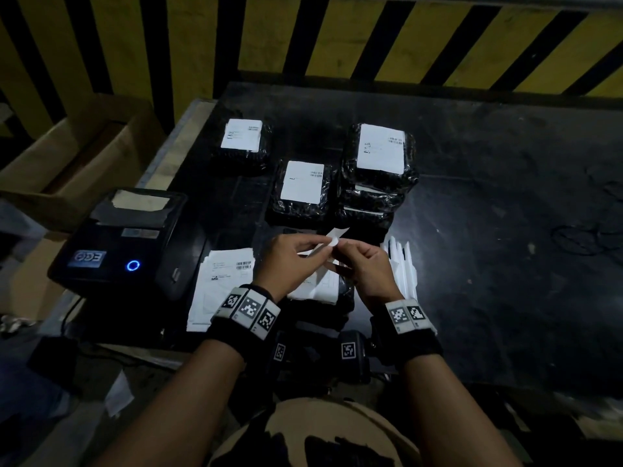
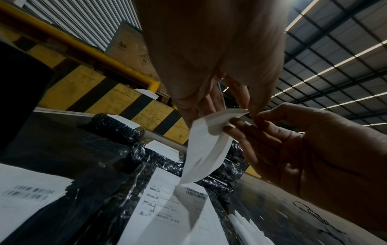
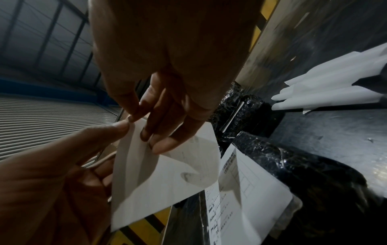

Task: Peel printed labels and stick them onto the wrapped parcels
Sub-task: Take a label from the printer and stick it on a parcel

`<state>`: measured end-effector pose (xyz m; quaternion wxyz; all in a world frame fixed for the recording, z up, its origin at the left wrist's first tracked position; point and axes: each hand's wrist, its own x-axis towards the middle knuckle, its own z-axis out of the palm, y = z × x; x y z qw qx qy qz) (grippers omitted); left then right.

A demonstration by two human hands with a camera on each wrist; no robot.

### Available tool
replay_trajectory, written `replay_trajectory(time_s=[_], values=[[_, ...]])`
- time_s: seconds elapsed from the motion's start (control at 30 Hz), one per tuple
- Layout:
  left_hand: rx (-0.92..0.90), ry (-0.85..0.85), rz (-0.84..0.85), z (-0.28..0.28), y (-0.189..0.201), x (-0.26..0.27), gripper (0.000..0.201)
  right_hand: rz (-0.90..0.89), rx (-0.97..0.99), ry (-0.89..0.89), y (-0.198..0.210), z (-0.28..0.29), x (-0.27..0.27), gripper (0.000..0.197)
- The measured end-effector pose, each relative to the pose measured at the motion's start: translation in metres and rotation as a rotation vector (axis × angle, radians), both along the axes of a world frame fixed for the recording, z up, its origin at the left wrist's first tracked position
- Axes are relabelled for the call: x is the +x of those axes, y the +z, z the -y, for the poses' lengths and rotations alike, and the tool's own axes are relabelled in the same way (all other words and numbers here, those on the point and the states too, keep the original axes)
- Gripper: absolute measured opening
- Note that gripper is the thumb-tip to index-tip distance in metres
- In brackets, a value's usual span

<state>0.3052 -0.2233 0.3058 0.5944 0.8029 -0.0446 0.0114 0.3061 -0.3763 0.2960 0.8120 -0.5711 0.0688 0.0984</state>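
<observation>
Both hands hold one white printed label (image 1: 332,242) (image 2: 206,149) (image 3: 159,180) above the near middle of the black table. My left hand (image 1: 290,261) (image 2: 209,92) pinches its upper corner. My right hand (image 1: 365,264) (image 3: 165,116) pinches the same corner from the other side, where a layer curls away. Under the hands lies a black wrapped parcel (image 1: 345,291) (image 2: 104,207) with a printed label (image 2: 167,203) (image 3: 247,187) lying on top. Farther back sit black wrapped parcels with white labels on them: one far left (image 1: 241,143), one in the middle (image 1: 301,188), and a stack (image 1: 379,163) on the right.
A black label printer (image 1: 118,241) with a blue light stands at the left. Loose printed labels (image 1: 222,284) lie beside it. Several white backing strips (image 1: 403,264) (image 3: 335,89) are piled right of my hands. An open cardboard box (image 1: 67,153) sits off the table's left; a yellow-black barrier (image 1: 337,35) runs behind.
</observation>
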Motion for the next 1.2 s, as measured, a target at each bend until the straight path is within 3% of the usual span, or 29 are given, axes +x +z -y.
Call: replay_trajectory(time_s=[0.87, 1.2], values=[[0.115, 0.050, -0.019, 0.010, 0.011, -0.006, 0.011, 0.079, -0.193, 0.095, -0.008, 0.009, -0.006, 0.014], [0.113, 0.150, -0.034, 0.002, 0.011, -0.002, 0.014, -0.057, -0.091, -0.044, -0.014, 0.004, -0.006, 0.020]])
